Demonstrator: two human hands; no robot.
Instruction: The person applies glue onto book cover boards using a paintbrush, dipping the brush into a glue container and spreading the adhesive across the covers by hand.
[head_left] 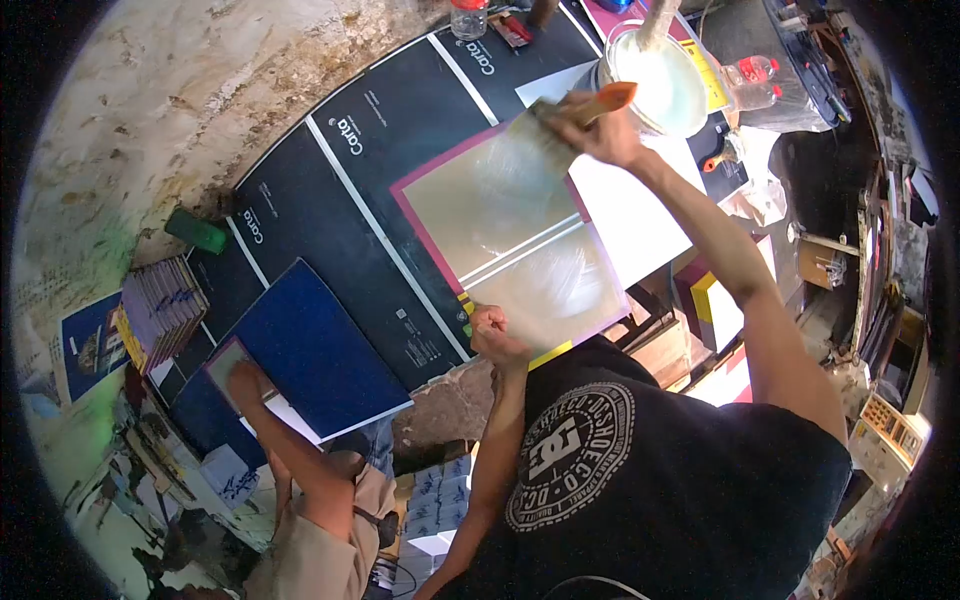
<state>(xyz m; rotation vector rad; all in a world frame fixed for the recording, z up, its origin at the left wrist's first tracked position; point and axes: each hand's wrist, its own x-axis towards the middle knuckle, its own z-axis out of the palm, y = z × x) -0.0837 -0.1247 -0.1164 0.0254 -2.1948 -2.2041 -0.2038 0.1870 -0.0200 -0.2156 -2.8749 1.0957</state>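
My right hand (600, 130) grips a brush with an orange handle (615, 96); its bristles are blurred over the upper right part of a cover sheet. This opened cover (490, 195) has two beige boards, a narrow strip between them and a purple-pink border. Wet, shiny streaks show on the boards. At the cover's lower left edge my left hand (497, 335) rests as a closed fist, with nothing visible in it. Close to my right hand stands a white bucket (655, 85) of pale, milky liquid, with a thick stick (657, 22) in it.
A co-worker's hand (243, 385) presses on a small panel at the left, beside a dark blue cover (310, 345). Stacked books (160, 310) and a green block (196, 231) sit at the table's far end. Plastic bottles (752, 70) lie right of the bucket.
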